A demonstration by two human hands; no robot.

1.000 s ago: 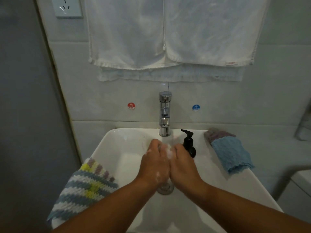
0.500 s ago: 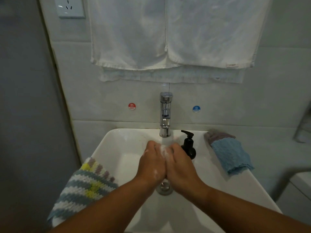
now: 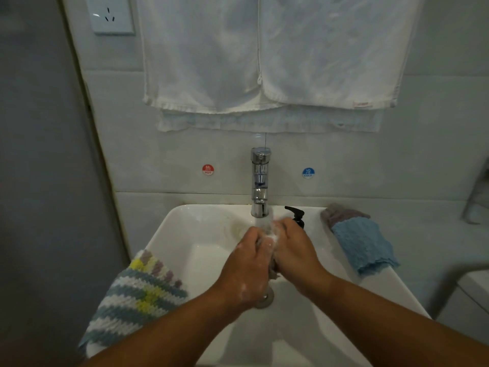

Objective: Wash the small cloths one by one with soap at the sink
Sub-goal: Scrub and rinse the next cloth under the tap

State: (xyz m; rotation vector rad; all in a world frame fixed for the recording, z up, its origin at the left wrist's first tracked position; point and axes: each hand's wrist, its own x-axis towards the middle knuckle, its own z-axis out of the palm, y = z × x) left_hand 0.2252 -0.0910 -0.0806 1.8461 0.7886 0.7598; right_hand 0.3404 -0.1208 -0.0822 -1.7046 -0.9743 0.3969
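Both hands are meeting over the middle of the sink (image 3: 169,226), right under the faucet (image 3: 260,181), with water running down onto them. The left hand (image 3: 248,263) and right hand (image 3: 296,250) are gripping a small cloth (image 3: 267,241) between them, fingers of both curled and clamped on it; the cloth is mostly hidden, with only sudsy pale bits showing between the hands, so its colour is hard to tell. Foam is sitting on the back of the left hand. The drain (image 3: 264,300) is peeking out below the left wrist. A black soap pump (image 3: 297,217) is standing at the back edge of the sink, just behind the right hand. A blue cloth (image 3: 362,245) is lying on the right edge of the sink, on top of a grey-purple cloth (image 3: 341,213). A striped knitted cloth (image 3: 135,290) is hanging over the left edge. White towels (image 3: 264,54) are hanging on the wall above, with a hot sticker (image 3: 208,169) and a cold sticker (image 3: 308,172) either side of the faucet.
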